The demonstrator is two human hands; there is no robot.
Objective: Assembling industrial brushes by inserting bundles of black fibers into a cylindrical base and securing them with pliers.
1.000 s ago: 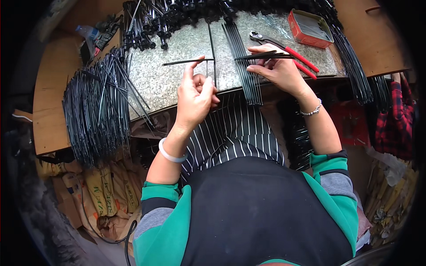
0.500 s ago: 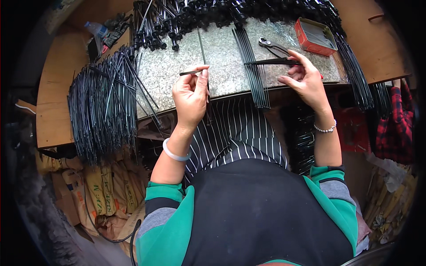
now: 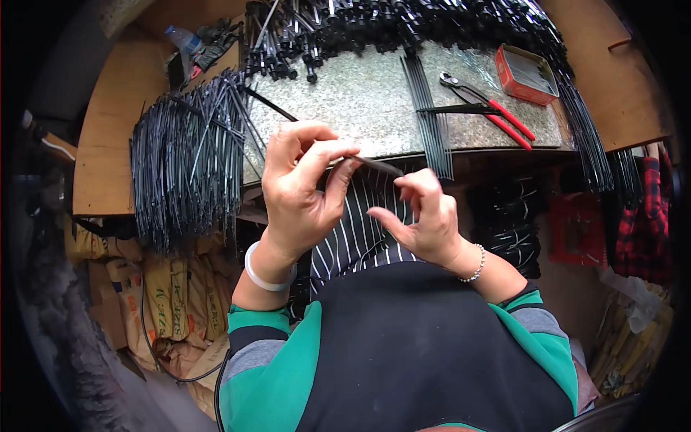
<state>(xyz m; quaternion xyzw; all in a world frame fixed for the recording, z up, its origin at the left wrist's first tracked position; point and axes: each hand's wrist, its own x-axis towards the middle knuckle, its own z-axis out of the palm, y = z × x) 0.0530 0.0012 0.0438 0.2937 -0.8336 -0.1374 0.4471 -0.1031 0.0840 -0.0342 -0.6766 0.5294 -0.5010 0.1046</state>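
Note:
My left hand [image 3: 306,176] pinches a thin dark strip [image 3: 380,166] between thumb and fingers, above the front edge of the table. The strip's other end slants right, toward my right hand [image 3: 430,219]. That hand has its thumb held away from bent fingers; its fingertips are close to the strip's end, and whether they touch it I cannot tell. Beyond my left fingers a black length [image 3: 271,104] reaches to the left; I cannot tell if it belongs to the same piece. Dark thin rods [image 3: 430,133] lie side by side past my right hand, with black strips [image 3: 461,110] across them.
Red-handled pliers [image 3: 512,128] lie right of the rods, near a red open box [image 3: 527,90]. A heap of black rods [image 3: 187,169] hangs over the left table edge. More black-ended rods [image 3: 345,25] fill the back. A bottle [image 3: 183,39] lies at the far left.
My right hand has come away from the black strips and pliers, moving left and nearer to me. My left hand has turned, and the piece in it points right now. The view has shifted slightly.

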